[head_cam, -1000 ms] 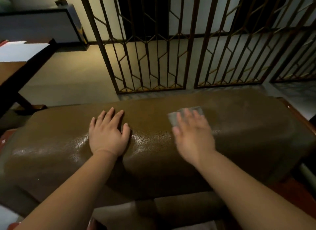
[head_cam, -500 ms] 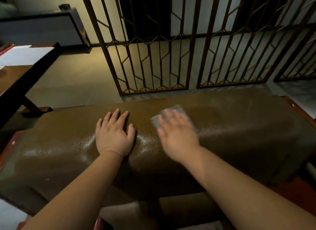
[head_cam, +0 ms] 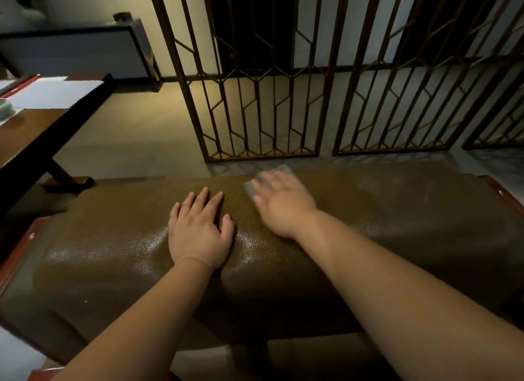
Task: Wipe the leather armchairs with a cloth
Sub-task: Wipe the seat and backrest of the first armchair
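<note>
The padded top of a brown leather armchair back [head_cam: 397, 224] runs across the middle of the view. My left hand [head_cam: 198, 230] lies flat on it with straight fingers, left of centre. Just to its right, my right hand [head_cam: 283, 205] presses a small grey cloth [head_cam: 251, 188] flat against the leather with straight, blurred fingers. Most of the cloth is hidden under the palm; its corners show at the left and at the far edge.
A metal lattice screen [head_cam: 263, 97] stands on the floor right behind the chair. A dark wooden table [head_cam: 37, 131] with white papers is at the left. Red-brown wooden armrests [head_cam: 17, 253] frame the chair on both sides.
My right hand slid the cloth leftward along the chair top, closing up to my left hand. The left hand stayed pressed in place.
</note>
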The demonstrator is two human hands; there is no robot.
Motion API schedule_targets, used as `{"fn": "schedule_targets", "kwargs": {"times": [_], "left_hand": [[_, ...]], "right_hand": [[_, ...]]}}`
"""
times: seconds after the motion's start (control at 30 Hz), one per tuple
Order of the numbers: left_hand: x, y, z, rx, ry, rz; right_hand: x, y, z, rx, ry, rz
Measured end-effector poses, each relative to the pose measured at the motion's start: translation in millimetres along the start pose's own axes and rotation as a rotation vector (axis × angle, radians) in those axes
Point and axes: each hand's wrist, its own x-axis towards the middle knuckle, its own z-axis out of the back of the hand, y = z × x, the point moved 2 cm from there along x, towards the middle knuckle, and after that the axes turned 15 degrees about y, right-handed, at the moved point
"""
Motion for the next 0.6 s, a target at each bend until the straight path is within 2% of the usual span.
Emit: {"fn": "schedule_targets", "kwargs": {"times": [0.07, 0.1, 0.17, 0.23, 0.3, 0.37, 0.47, 0.53, 0.6], "left_hand": [[1, -1, 1, -0.002, -0.004, -0.004], [1, 0, 1, -0.002, -0.002, -0.004], [1, 0, 1, -0.001, 0.017, -0.005], [0, 1, -1, -0.006, 0.025, -0.004], [0, 3, -1, -0.004, 0.021, 0.004], [3, 6, 1, -0.004, 0.024, 0.005], [1, 4, 4, -0.013, 0.040, -0.003], [-1, 3, 5, -0.007, 0.086, 0.006], [-8, 0, 9, 0.018, 0.149, 0.006]], "right_hand": [[-15, 7, -2, -0.005, 0.028, 0.129], [-19, -7, -2, 0.001, 0.017, 0.113], [-26, -57, -3, 0.042, 0.003, -0.060], [-38, -106, -4, 0.135, -0.034, -0.313], [-47, -109, -12, 0.181, -0.037, -0.430], [-56, -66, -28, 0.149, -0.050, -0.354], [-90, -1, -64, 0.013, -0.129, -0.039], [-104, -14, -73, -0.049, -0.104, 0.089], [-118, -64, -72, -0.091, -0.119, 0.055]]}}
